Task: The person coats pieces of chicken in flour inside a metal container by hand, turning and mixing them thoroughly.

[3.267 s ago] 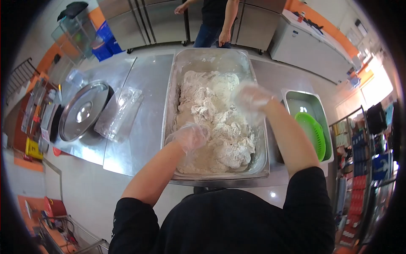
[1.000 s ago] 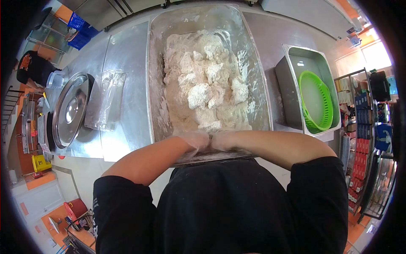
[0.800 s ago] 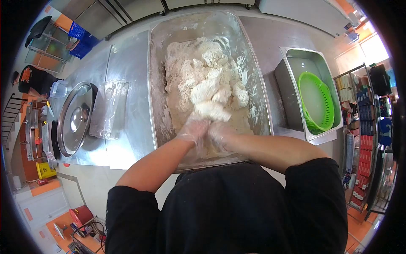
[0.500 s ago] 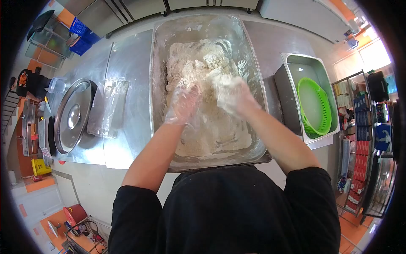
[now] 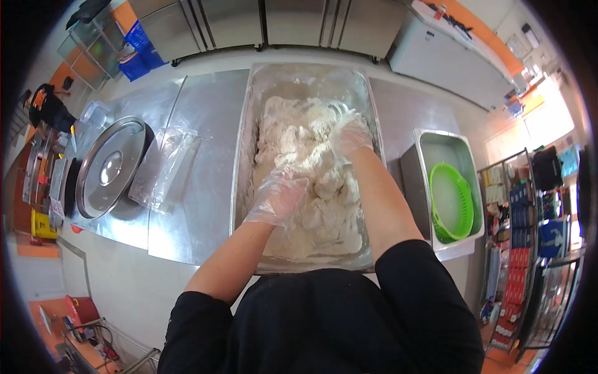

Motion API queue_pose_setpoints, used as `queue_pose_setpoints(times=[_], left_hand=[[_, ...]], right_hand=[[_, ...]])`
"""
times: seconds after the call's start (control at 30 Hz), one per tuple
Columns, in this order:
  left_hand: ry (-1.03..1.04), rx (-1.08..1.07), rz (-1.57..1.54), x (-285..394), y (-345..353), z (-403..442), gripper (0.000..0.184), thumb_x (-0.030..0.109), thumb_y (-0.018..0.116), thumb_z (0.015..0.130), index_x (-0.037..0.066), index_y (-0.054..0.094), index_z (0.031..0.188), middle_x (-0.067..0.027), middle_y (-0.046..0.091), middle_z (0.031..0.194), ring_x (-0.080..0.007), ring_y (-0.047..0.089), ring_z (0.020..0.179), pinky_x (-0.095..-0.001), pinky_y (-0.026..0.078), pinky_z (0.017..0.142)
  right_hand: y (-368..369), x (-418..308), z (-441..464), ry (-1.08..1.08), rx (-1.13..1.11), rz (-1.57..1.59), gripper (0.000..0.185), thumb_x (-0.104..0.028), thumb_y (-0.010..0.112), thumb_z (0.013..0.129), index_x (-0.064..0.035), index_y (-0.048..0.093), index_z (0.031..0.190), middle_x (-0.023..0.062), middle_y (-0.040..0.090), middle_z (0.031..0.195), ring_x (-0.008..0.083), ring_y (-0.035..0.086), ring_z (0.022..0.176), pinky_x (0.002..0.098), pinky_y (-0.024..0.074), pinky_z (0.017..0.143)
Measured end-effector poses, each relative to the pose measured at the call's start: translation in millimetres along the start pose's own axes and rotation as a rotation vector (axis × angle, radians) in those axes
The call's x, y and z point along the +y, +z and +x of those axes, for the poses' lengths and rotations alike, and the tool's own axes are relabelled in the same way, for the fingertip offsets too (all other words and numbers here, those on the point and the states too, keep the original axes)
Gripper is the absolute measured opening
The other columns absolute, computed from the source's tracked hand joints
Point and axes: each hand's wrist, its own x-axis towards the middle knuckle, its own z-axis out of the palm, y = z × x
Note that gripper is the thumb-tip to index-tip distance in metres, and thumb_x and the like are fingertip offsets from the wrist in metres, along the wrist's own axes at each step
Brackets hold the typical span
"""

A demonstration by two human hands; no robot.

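On your counter [image 5: 208, 143], the round metal lid [image 5: 112, 165] lies left of the clear plastic bag [image 5: 165, 168]. Next, the large metal tray [image 5: 299, 76] contains the flour-coated pieces [image 5: 327, 177]. Your gloved left hand [image 5: 283, 196] is at the pieces' near left; your gloved right hand [image 5: 352, 135] is farther forward, at their right. You cannot tell either hand's grip. Rightmost, the green basket [image 5: 465, 201] sits inside the smaller metal pan [image 5: 415, 187].
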Motion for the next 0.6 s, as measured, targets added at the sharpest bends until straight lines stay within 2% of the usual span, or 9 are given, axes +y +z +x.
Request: queue_pose_setpoints(times=[0.03,0.1,0.17,0.2,0.27,0.3,0.37,0.47,0.6], left_hand=[[0.036,-0.035,0.023,2.7,-4.6,1.4,0.046,0.037,0.052,0.076,-0.001,0.053,0.102,-0.0200,0.055,0.100,-0.0323,0.052,0.094,-0.0364,0.040,0.082],[0.105,-0.089,0.066,8.8,-17.4,4.6,0.045,0.036,0.051,0.076,-0.001,0.053,0.102,-0.0202,0.055,0.100,-0.0328,0.052,0.094,-0.0369,0.040,0.082],[0.130,-0.062,0.140,2.1,-20.0,14.9,0.044,0.036,0.050,0.076,-0.001,0.054,0.101,-0.0197,0.055,0.101,-0.0330,0.051,0.095,-0.0369,0.039,0.083],[0.139,-0.061,0.182,-1.4,-20.7,17.8,0.044,0.036,0.050,0.076,-0.001,0.054,0.100,-0.0195,0.055,0.101,-0.0331,0.051,0.095,-0.0369,0.039,0.083],[0.059,-0.044,0.092,-3.7,-23.5,20.6,0.044,0.036,0.049,0.076,-0.001,0.054,0.100,-0.0190,0.055,0.101,-0.0329,0.051,0.095,-0.0367,0.039,0.083],[0.022,-0.046,0.047,-5.1,-23.4,21.2,0.044,0.036,0.048,0.077,-0.001,0.054,0.100,-0.0187,0.054,0.102,-0.0328,0.051,0.096,-0.0366,0.038,0.084],[0.092,-0.067,0.058,-7.9,-26.3,23.4,0.043,0.036,0.047,0.077,0.000,0.055,0.099,-0.0183,0.054,0.102,-0.0328,0.051,0.095,-0.0366,0.038,0.084],[0.120,-0.072,0.065,-4.8,-29.4,15.9,0.043,0.036,0.046,0.078,0.000,0.055,0.099,-0.0179,0.054,0.102,-0.0328,0.051,0.094,-0.0367,0.038,0.083],[0.131,-0.031,0.073,-15.0,-23.7,18.9,0.043,0.037,0.045,0.078,0.000,0.055,0.099,-0.0183,0.054,0.101,-0.0327,0.051,0.094,-0.0373,0.038,0.083]], right_hand=[[5.3,3.2,7.5,-0.140,-0.037,-0.237,0.031,-0.027,0.054,0.067,-0.0058,0.063,0.088,0.0132,0.058,0.100,0.0268,0.054,0.094,0.0374,0.0432,0.079],[3.1,0.6,13.3,-0.127,-0.252,-0.207,0.032,-0.027,0.057,0.063,-0.0056,0.064,0.086,0.0130,0.059,0.098,0.0261,0.056,0.092,0.0379,0.0445,0.077],[5.0,3.5,16.9,-0.187,-0.232,-0.176,0.035,-0.027,0.059,0.061,-0.0039,0.063,0.086,0.0149,0.059,0.097,0.0265,0.056,0.091,0.0371,0.0442,0.077],[-0.5,7.3,27.4,-0.182,-0.313,-0.130,0.034,-0.027,0.059,0.061,-0.0035,0.063,0.085,0.0156,0.059,0.097,0.0270,0.056,0.091,0.0367,0.0441,0.077],[-11.2,7.2,32.7,-0.155,-0.499,-0.020,0.033,-0.027,0.058,0.063,-0.0026,0.063,0.084,0.0171,0.058,0.097,0.0279,0.056,0.091,0.0361,0.0438,0.078],[-11.4,7.0,29.8,-0.175,-0.456,0.054,0.033,-0.027,0.057,0.064,-0.0022,0.062,0.086,0.0171,0.058,0.098,0.0276,0.055,0.091,0.0355,0.0436,0.078],[-22.3,7.8,20.9,-0.208,-0.365,0.189,0.033,-0.026,0.056,0.066,-0.0015,0.061,0.088,0.0173,0.057,0.100,0.0269,0.055,0.092,0.0344,0.0432,0.078],[-24.0,-10.2,3.8,-0.250,-0.367,0.000,0.030,-0.021,0.054,0.071,-0.0041,0.060,0.094,0.0151,0.056,0.104,0.0254,0.054,0.094,0.0326,0.0423,0.080],[0.5,14.8,17.6,-0.243,-0.013,0.310,0.028,-0.015,0.049,0.075,-0.0082,0.058,0.101,0.0133,0.055,0.105,0.0246,0.054,0.094,0.0308,0.0406,0.083]])
